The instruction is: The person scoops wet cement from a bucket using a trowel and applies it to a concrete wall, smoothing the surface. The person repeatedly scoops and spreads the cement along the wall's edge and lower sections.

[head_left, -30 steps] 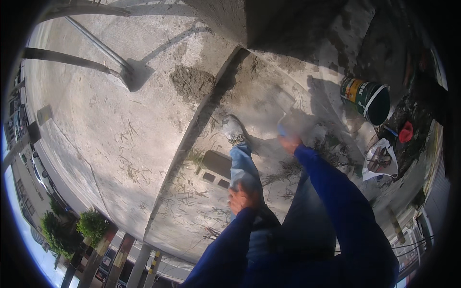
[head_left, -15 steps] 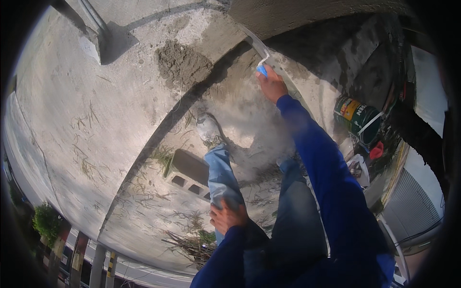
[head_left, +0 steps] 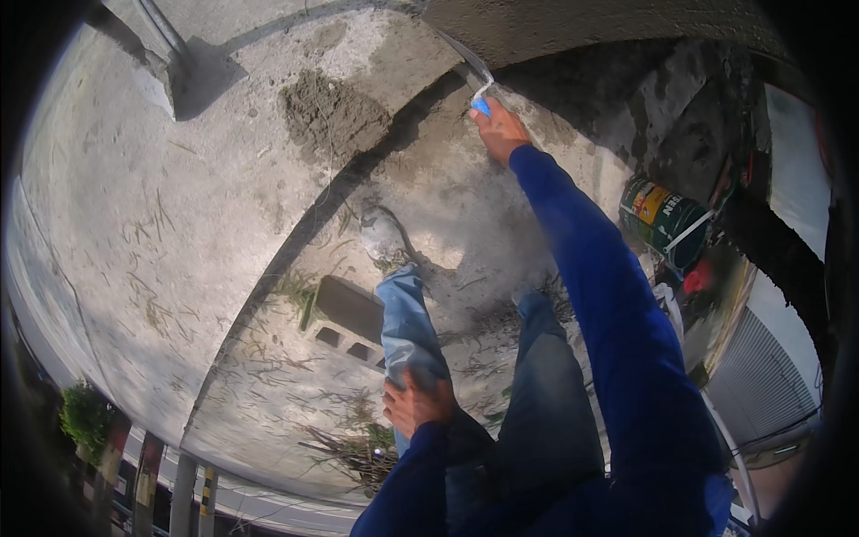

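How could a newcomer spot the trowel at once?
Find the rough concrete wall along the top edge. Just below it is the blue-sleeved right hand. It grips the trowel, whose metal blade points up and left; the bright blue handle sets it apart from the grey concrete around.

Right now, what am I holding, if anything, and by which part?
Your right hand holds a trowel by its blue handle. Your left hand holds no tool; it rests on your jeans leg.

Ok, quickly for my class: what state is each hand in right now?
Left hand: open, resting on the light-blue denim trouser leg.
Right hand: closed, holding a blue-handled, grey-bladed trowel.
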Tool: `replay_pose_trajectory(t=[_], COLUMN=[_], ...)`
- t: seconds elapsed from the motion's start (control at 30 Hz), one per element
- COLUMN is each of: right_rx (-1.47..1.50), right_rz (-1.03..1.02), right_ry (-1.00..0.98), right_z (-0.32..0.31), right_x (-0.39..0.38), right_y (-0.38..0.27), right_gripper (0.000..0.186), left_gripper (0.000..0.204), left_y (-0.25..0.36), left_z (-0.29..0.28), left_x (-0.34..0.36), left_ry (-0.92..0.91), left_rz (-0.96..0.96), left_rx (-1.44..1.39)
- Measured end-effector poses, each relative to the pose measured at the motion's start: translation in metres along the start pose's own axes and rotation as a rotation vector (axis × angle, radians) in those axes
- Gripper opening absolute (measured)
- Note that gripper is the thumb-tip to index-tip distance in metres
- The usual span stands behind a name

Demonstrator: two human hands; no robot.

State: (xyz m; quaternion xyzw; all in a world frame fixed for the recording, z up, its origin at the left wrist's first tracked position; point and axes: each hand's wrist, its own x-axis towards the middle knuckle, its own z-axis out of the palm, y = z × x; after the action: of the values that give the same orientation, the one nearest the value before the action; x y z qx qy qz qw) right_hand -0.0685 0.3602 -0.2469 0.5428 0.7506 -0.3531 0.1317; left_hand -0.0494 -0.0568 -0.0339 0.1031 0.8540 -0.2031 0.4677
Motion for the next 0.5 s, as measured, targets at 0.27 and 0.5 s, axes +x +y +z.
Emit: replay_pose_trajectory(t=[0.27, 0.5], right_rx=[-0.063, -0.143], right_rz=[0.07, -0.071], right_ry=[-0.098, -0.283], right_z=[0.008, 0.039], right_x=[0.03, -0.034], right_y=[-0.007, -0.027], right_gripper=[0.059, 0.052], left_gripper=[0.078, 0.077], left_y=[-0.002, -0.007], left_z=[0.004, 0.006], left_x=[0.001, -0.003], left_ry=[-0.08, -0.074], left_rz=[0.006, -0.023], left_rx=[0.019, 0.017])
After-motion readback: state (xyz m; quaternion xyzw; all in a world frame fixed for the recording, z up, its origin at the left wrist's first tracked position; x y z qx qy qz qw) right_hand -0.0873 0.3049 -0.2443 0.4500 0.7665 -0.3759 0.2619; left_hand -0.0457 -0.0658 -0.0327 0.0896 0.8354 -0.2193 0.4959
